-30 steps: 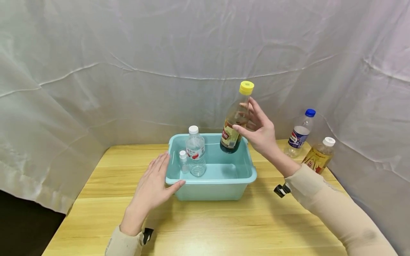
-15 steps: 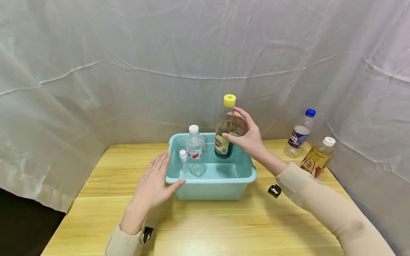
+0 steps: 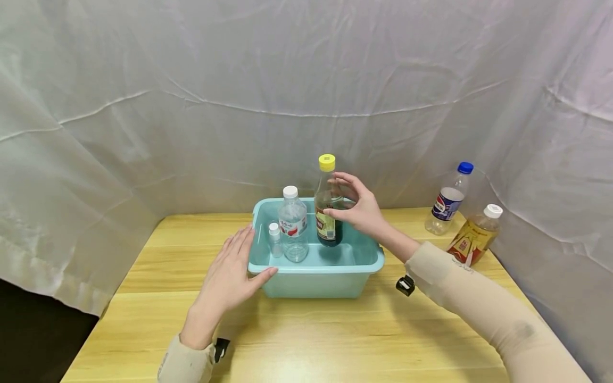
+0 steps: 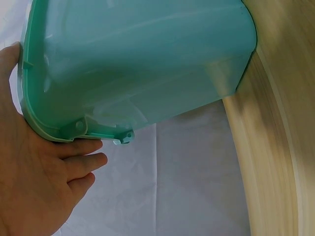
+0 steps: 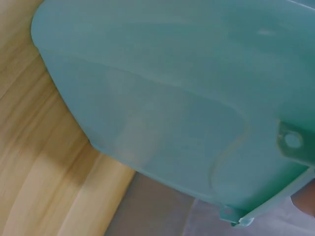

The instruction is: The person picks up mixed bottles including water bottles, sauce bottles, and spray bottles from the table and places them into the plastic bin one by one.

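the left hand is rested, fingers extended and gripping nothing, on the turquoise basin at eight o'clock, probably for steadiness. inside, toward nine, a vial and water bottle are stood; toward one, the yellow-capped sauce bottle is held upright, high up, by the right hand's curled fingers, presumably for rim clearance.

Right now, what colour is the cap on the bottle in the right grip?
The cap is yellow, clearest in the head view.

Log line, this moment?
right hand: grips yellow-capped bottle of dark liquid | left hand: touches rectangular teal plastic basin | in basin: clear white-capped plastic bottle, small clear white-capped bottle
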